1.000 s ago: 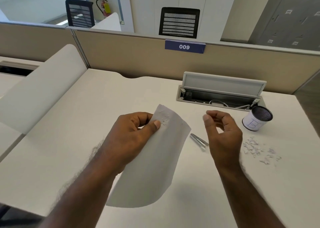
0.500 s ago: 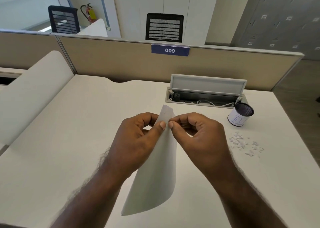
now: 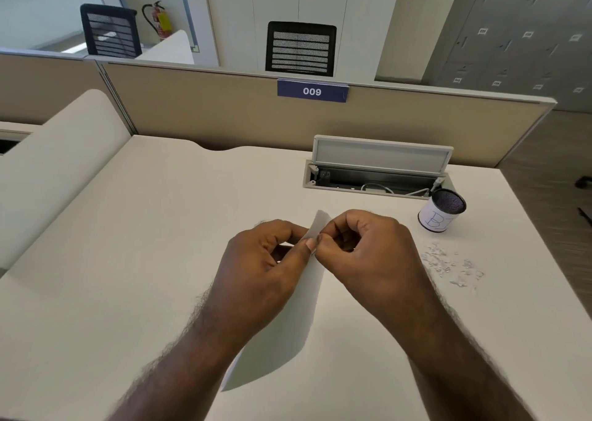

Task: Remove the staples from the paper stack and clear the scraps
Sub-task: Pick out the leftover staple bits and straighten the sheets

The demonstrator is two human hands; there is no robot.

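A white paper stack (image 3: 290, 318) is held up on edge above the cream desk (image 3: 160, 244), bent along its length. My left hand (image 3: 266, 266) pinches its top corner between thumb and fingers. My right hand (image 3: 368, 254) meets it there, thumb and forefinger pinching the same corner. Whether a staple sits under the fingertips is hidden. A scatter of small scraps (image 3: 448, 263) lies on the desk to the right. The metal tool seen earlier is hidden behind my right hand.
A mesh cup with a white label (image 3: 440, 210) stands at the right, behind the scraps. An open cable box with a raised lid (image 3: 381, 164) is set into the desk at the back. A beige partition (image 3: 224, 116) closes the far side. A curved side panel (image 3: 57, 151) rises at the left.
My right hand came in from the right, where it hung free, and now pinches the paper's top corner. The paper has turned more edge-on. The camera view shifted left and down.
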